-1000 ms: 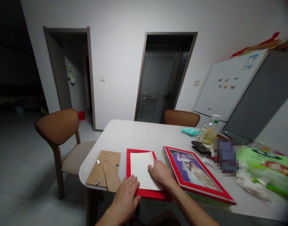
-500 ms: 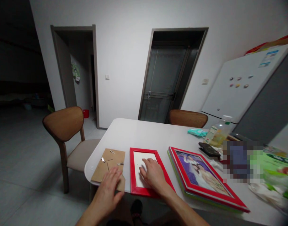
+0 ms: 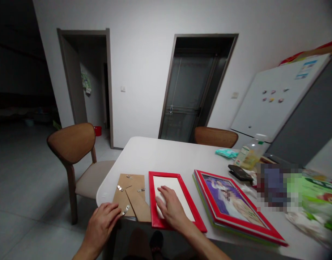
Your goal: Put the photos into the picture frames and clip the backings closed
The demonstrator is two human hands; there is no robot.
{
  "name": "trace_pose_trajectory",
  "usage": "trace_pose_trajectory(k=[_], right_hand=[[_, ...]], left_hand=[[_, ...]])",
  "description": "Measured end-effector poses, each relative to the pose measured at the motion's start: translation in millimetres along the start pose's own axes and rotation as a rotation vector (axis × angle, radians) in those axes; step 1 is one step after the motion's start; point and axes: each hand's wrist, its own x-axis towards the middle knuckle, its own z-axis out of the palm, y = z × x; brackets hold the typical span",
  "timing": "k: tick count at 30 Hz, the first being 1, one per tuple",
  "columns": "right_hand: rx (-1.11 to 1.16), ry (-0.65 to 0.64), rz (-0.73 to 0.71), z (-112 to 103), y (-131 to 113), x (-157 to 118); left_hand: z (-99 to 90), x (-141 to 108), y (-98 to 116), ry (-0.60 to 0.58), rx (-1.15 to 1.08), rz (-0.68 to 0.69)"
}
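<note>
My left hand (image 3: 101,222) is at the near left corner of a brown frame backing board (image 3: 140,202). Its fingers are pressed together over the board's edge, and the thumb is hidden. Metal clips and a fold-out stand flap show on the board, which juts past the table's near edge. Beside it lies a red picture frame (image 3: 152,213) with a white sheet (image 3: 182,198) inside. My right hand (image 3: 171,207) rests on that sheet with fingers stretched out and the wrist crossing the near rim.
A stack topped by a red-framed photo (image 3: 236,206) lies on the white table (image 3: 160,153) to the right. Beyond it are a black wallet-like item (image 3: 239,173), a plastic bottle (image 3: 250,153) and a teal packet (image 3: 226,153). Wooden chairs (image 3: 73,142) stand around.
My left hand has moved left, from the board's near middle to its near left corner. The board has turned slightly and come nearer. My right hand has shifted a little left on the sheet.
</note>
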Motion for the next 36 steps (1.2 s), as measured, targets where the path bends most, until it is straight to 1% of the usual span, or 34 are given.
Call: trace_pose_trajectory(k=[2,4,6,8,10,13,15,18,20,22,24,27,29,31,33,36], right_hand=[[0.052,-0.011,-0.074,-2,-16,-2],[0.049,-0.077,-0.143,1,-36,-4],[-0.033,-0.165,-0.172,8,-53,-5],[-0.127,-0.205,-0.160,17,-62,-6],[-0.154,-0.190,-0.127,26,-64,-4],[-0.083,-0.221,-0.090,31,-61,2],[0.010,-0.230,-0.050,28,-61,6],[0.164,-0.127,-0.033,11,-61,6],[0.216,-0.067,-0.060,-7,-55,1],[0.235,-0.057,-0.053,-28,-41,-8],[0.240,-0.070,-0.007,-47,-19,-17],[0.189,-0.118,0.097,-67,17,-29],[0.151,-0.134,0.119,-72,36,-35],[0.116,-0.145,0.099,-71,48,-37],[0.078,-0.154,0.074,-65,53,-37],[-0.005,-0.135,0.066,-51,55,-34]], left_hand=[[0.0,1,-3,0.033,-0.019,-0.018],[3.4,2,-5,0.024,-0.002,-0.038],[8.2,2,-8,-0.020,0.035,-0.047],[12.0,2,-10,-0.054,0.050,-0.048],[13.7,0,-12,-0.058,0.036,-0.052],[11.0,0,-15,-0.054,0.003,-0.060],[5.1,3,-15,-0.051,-0.021,-0.059],[-8.6,13,-4,0.013,-0.043,-0.027],[-16.7,25,13,0.069,-0.055,0.009],[-19.7,39,37,0.072,-0.091,0.048],[-15.9,52,66,0.020,-0.126,0.075],[-1.3,68,105,-0.109,-0.183,0.073],[9.4,74,124,-0.180,-0.217,0.046],[18.1,76,134,-0.235,-0.243,0.021],[23.5,76,137,-0.274,-0.255,-0.001],[25.4,74,137,-0.298,-0.255,-0.011]])
